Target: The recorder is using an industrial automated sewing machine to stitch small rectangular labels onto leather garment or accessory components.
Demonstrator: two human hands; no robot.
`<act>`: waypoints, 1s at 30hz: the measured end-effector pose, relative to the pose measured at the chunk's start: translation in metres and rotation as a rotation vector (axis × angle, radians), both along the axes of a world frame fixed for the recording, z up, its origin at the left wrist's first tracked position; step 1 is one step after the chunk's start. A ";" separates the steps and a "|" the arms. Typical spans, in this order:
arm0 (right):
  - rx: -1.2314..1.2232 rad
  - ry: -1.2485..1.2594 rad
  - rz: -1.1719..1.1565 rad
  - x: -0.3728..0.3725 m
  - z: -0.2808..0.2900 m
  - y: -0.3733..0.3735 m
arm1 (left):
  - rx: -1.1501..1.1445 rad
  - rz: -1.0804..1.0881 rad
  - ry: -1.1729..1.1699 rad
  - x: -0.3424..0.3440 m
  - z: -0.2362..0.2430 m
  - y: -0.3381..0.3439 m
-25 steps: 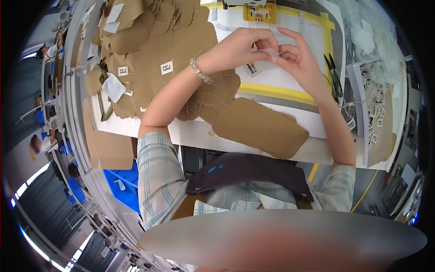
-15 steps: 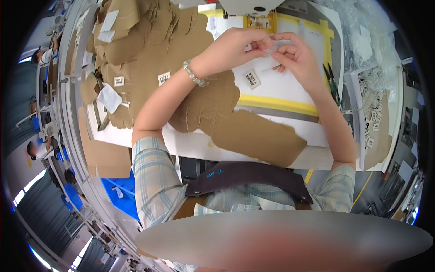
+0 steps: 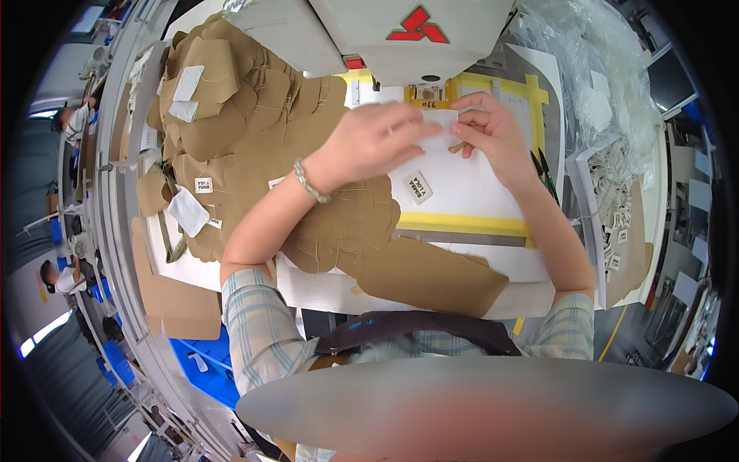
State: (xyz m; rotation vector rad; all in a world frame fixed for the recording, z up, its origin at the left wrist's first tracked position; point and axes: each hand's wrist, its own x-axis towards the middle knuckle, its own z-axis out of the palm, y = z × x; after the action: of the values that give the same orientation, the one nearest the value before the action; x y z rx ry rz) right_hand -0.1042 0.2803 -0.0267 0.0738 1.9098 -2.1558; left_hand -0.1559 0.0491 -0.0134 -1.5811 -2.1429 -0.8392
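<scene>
My right hand (image 3: 485, 135) pinches a small white paper piece (image 3: 439, 122) above a white sheet (image 3: 493, 200) edged with yellow tape. My left hand (image 3: 381, 138) is just left of that piece, its fingers smeared by motion; their grip is unclear. A small white printed label (image 3: 417, 185) lies on the sheet below both hands. Brown flat pieces (image 3: 262, 146) with loose threads and small labels are heaped at the left, partly under my left forearm. A white machine head (image 3: 408, 38) with a red emblem overhangs a yellow plate (image 3: 427, 97) just beyond my hands.
Scissors (image 3: 545, 173) lie by the sheet's right edge. Clear plastic bags (image 3: 585, 69) and a tray of labels (image 3: 616, 239) sit at the right. A blue bin (image 3: 204, 366) is below the table (image 3: 300, 289) at the left. Two other people (image 3: 65, 277) work at the far left.
My left hand has moved down and its fingers now move apart from my right hand's. The white piece shows more between them. The view has shifted, bringing more of the machine into sight.
</scene>
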 end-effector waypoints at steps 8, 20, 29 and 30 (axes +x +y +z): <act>-0.023 -0.012 0.006 0.004 0.008 -0.001 | -0.180 -0.042 0.468 -0.004 -0.012 0.004; -0.028 0.015 -0.052 0.011 0.000 -0.011 | -0.106 0.096 0.592 0.008 -0.008 0.011; 0.632 0.552 0.035 0.015 0.001 -0.005 | -0.023 -0.002 0.118 -0.015 -0.028 0.000; 0.920 0.787 0.034 0.014 -0.001 0.001 | -0.030 0.005 0.120 -0.017 -0.028 -0.001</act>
State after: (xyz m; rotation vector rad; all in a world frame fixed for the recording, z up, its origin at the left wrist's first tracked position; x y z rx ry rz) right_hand -0.0904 0.2815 -0.0277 -0.7170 3.1337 -1.1477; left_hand -0.1733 0.0480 -0.0410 -1.5980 -2.0830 -0.6958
